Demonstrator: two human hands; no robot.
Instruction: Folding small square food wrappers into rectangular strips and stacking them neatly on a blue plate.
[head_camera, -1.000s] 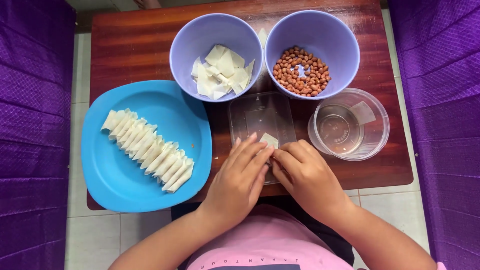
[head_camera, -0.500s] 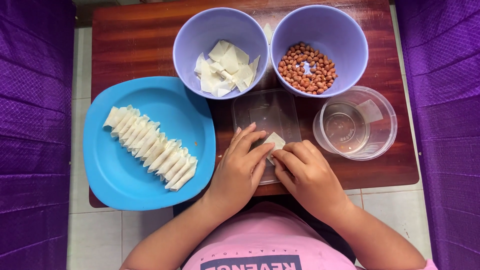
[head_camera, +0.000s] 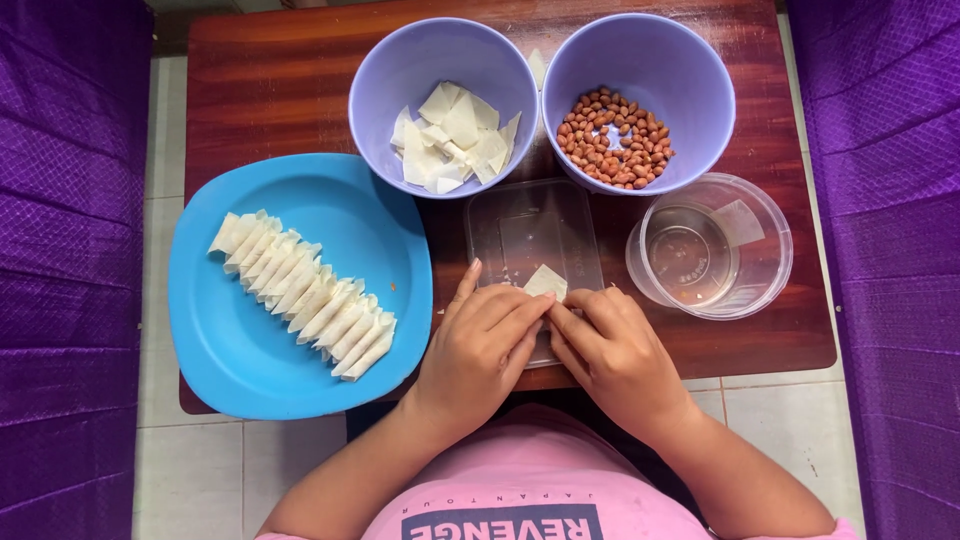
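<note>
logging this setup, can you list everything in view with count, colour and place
table: one, dark wood, under everything
plate: one, blue, left
folded wrappers: a row, cream, on the plate
bowls: two, lilac, top; flat wrappers in the left one, peanuts in the right one
clear tray: one, centre
clear tub: one, right, apparently holding water
wrapper piece: one, cream, pinched over the tray
left hand, right hand: fingertip grip on the piece
</note>
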